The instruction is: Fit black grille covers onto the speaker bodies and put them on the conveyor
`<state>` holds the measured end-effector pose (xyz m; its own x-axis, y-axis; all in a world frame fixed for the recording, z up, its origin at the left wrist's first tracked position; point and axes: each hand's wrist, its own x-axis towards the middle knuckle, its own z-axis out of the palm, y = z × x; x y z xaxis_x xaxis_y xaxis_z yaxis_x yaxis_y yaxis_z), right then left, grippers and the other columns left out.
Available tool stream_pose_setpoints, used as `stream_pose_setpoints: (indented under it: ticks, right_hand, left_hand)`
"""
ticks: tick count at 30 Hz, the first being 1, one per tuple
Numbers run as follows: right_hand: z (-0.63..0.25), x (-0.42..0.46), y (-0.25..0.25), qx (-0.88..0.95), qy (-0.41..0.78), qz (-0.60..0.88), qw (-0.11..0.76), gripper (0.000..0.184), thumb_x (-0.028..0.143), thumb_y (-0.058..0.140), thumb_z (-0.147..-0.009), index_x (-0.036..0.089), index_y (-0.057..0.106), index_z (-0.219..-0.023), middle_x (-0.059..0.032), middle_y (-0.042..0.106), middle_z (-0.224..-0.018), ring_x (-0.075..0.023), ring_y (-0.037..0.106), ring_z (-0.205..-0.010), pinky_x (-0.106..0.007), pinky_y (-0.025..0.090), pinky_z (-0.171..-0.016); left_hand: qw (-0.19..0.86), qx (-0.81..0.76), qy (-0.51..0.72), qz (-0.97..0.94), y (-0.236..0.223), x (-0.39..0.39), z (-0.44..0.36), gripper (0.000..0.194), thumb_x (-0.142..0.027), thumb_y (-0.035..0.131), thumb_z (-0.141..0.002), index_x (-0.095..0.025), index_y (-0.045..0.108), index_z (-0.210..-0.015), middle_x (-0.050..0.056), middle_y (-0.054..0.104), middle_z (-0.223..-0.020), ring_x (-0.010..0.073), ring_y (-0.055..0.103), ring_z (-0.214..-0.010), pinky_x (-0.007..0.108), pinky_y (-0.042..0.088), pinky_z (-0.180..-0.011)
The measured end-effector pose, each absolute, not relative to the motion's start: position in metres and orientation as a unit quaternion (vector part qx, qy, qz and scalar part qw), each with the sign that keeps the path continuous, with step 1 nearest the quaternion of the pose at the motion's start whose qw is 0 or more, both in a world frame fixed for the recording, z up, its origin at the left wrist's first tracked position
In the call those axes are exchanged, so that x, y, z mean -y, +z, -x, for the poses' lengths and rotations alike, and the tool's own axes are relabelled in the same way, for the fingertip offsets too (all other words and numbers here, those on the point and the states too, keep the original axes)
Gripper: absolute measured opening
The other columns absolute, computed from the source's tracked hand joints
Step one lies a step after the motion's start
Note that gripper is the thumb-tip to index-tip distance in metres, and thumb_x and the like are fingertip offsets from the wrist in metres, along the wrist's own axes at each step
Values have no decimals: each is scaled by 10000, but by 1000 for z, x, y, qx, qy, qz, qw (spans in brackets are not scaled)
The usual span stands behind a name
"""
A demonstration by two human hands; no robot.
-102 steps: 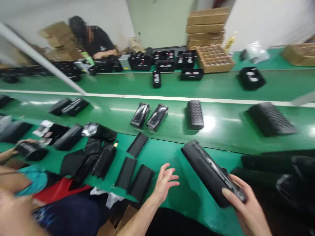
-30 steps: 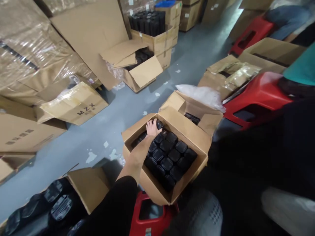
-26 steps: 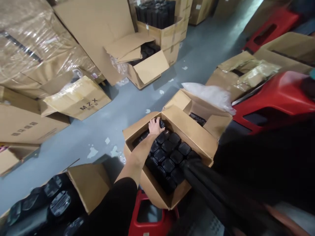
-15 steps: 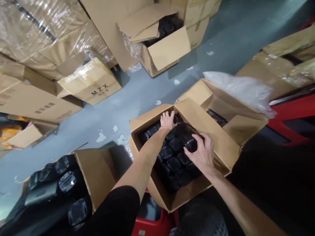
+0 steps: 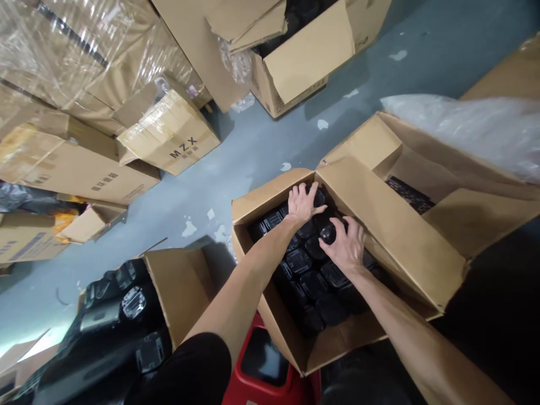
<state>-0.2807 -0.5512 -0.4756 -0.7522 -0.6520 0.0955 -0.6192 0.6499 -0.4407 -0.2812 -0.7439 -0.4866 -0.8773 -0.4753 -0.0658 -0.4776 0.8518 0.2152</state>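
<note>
An open cardboard box (image 5: 270,198) in front of me holds rows of glossy black rounded-square plastic pieces (image 5: 314,284); their exact kind is unclear. My left hand (image 5: 302,203) lies with fingers spread over the pieces near the far corner of the box, touching their tops. Close beside it, my right hand (image 5: 346,243) curves its thumb and fingers around the top of one black piece (image 5: 328,232), which stands among the others along the right wall. The lower part of that piece is hidden.
A second open box (image 5: 442,242) adjoins on the right, near plastic wrap (image 5: 464,126). At lower left, another box (image 5: 181,292) stands beside black pieces (image 5: 135,304). Cartons (image 5: 181,140) line the far side. Something red (image 5: 240,377) is below the box.
My right hand has lowered the black piece from a tilted position into the box, upright among the rest. My left hand has spread its fingers. The view has shifted.
</note>
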Motion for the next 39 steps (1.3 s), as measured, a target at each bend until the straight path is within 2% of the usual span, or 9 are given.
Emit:
stream_pose_setpoints:
  ticks: [8,11,15,21,23,26,32,36,39]
  right_hand:
    - [312,606,-506,-932,-163,288,147,800,283,847,-768,170,429,-1440,-224,497,-1449,-402,463,-1269,-516,396,-1013]
    - [317,611,-526,-933,-166,279,157,778,280,848,-778,175,454,-1441,-229,484,-1470,-404,464,-1281,-523,380,-1032]
    - [318,614,-553,-933,-173,260,177,762,266,822,-808,166,465,-1474,-240,442,-1510,-414,437,-1316,-541,350,-1065]
    - [304,604,-563,-932,-171,233,218,699,279,714,-885,165,476,-1531,-243,276,-1645,-468,293,-1457,-612,270,-1147]
    - [292,593,-553,-932,-175,212,235,633,293,677,-901,127,535,-1495,-269,284,-1634,-492,317,-1456,-629,311,-1132]
    - [266,567,-530,-926,-201,181,264,512,288,670,-875,103,665,-1352,-277,456,-1506,-459,500,-1351,-580,416,-1098]
    - [191,480,-454,-898,-309,115,292,276,300,700,-785,210,781,-1033,-117,759,-1048,-296,756,-974,-410,592,-942]
    - [136,402,-384,-892,-391,42,223,427,512,548,-911,212,739,-1148,-118,780,-1164,-275,765,-1027,-396,599,-956]
    - [90,343,-348,-888,-437,-57,131,554,655,523,-922,190,731,-1138,-152,776,-1173,-334,744,-1077,-445,580,-972]
  left_hand:
    - [58,-954,171,237,-500,752,262,567,-375,539,-1028,-230,461,-1571,161,366,-1658,352,373,-1489,495,390,-1193]
    - [35,-961,151,229,-471,751,190,490,-369,515,-1029,-233,546,-1498,121,433,-1642,333,293,-1568,534,293,-1277]
    - [42,-962,124,240,-447,730,52,420,-381,565,-997,-317,637,-1406,92,630,-1463,358,398,-1521,625,146,-1319]
    - [43,-955,143,258,-479,695,-30,337,-320,560,-994,-228,736,-1266,138,652,-1380,385,442,-1463,671,198,-1279]
    - [34,-958,140,249,-486,695,-26,308,-284,545,-995,-215,757,-1206,140,649,-1350,376,434,-1459,653,224,-1276]
    - [36,-959,131,249,-486,700,-21,282,-268,543,-989,-213,763,-1158,140,644,-1328,371,438,-1446,640,245,-1270]
    - [86,-962,100,239,-478,702,-12,308,-278,495,-1006,-163,768,-1089,181,624,-1349,394,421,-1456,655,219,-1261]
    - [129,-955,88,252,-462,712,-12,316,-301,510,-1005,-143,781,-1049,192,633,-1345,399,425,-1452,660,227,-1245]
    - [129,-952,90,262,-442,717,1,241,-299,588,-992,-145,772,-1009,174,671,-1271,377,504,-1385,634,342,-1193]
